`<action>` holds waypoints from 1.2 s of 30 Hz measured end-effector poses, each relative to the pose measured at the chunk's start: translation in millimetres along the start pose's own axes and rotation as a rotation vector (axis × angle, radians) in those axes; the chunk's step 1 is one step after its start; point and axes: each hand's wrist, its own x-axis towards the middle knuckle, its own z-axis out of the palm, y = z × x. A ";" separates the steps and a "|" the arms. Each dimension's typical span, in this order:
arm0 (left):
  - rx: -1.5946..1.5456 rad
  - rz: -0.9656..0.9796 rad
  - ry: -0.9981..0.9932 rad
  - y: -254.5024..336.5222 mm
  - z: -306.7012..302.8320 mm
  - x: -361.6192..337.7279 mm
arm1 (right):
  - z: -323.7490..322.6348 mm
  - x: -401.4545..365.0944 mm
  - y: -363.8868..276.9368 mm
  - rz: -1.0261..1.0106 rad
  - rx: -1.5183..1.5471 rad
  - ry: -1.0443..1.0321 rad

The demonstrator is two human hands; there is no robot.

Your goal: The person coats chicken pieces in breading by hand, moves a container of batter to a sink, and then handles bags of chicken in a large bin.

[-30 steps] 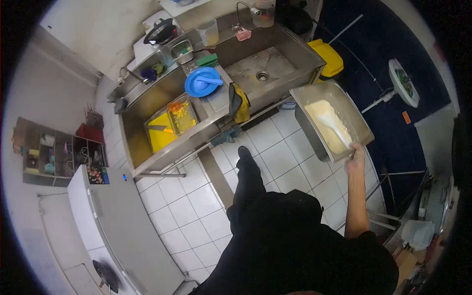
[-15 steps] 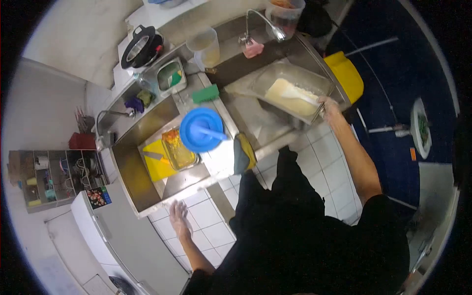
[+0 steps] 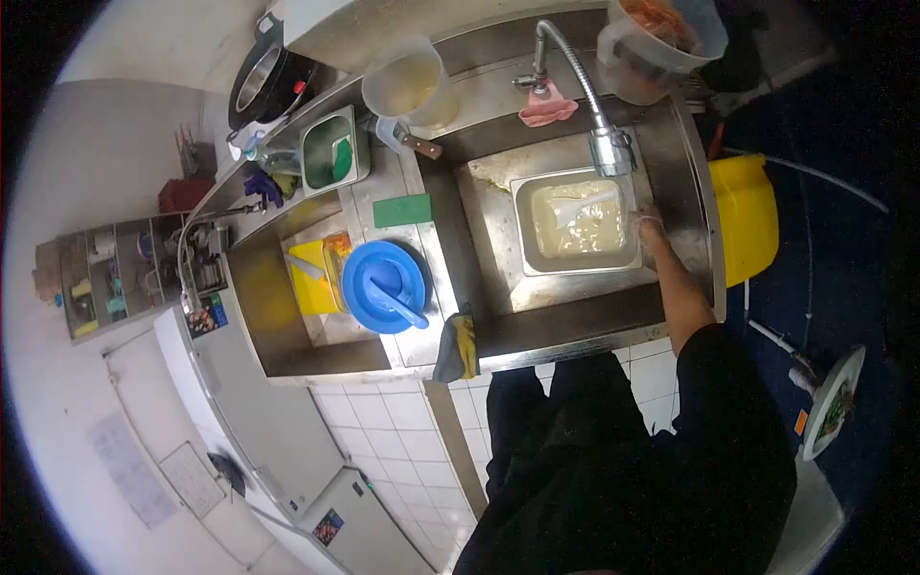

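My right hand (image 3: pixel 649 227) is at the right rim of a rectangular metal pan (image 3: pixel 577 269), its fingers closed there and partly hidden. The pan lies flat on the floor of the right sink basin. Cloudy, pale liquid (image 3: pixel 599 235) fills part of it, and a white flat tool (image 3: pixel 583 205), perhaps a scraper, lies in the liquid. Over the pan's upper right corner hangs the head of a flexible faucet (image 3: pixel 610 153). My left hand is out of view.
A blue plate with a blue spoon (image 3: pixel 359 283) sits on the divider near a green sponge (image 3: pixel 402 211) and a draped glove (image 3: pixel 458 350). The left basin holds a yellow board (image 3: pixel 311 292). Plastic jugs (image 3: pixel 426 81) and a knife handle (image 3: pixel 422 146) line the back.
The metal pan, tilted before near the sink's front edge, now rests level inside the basin. My left hand has left the view. My head has shifted, bringing the faucet closer.
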 end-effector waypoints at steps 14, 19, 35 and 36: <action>-0.149 -0.028 0.050 -1.7 63.2 -83.0 | 147.9 87.2 -304.5 -0.943 0.538 -0.690; -0.210 -0.048 0.085 -28.7 68.4 -92.7 | 154.1 103.0 -367.1 -0.413 0.100 -0.374; -0.550 -0.090 -0.075 -121.0 55.0 -24.5 | -60.8 -88.9 -166.2 -0.053 0.391 -0.093; -0.578 -0.088 -0.090 -131.1 47.6 -14.7 | -80.0 -99.6 -131.0 -0.002 0.473 -0.022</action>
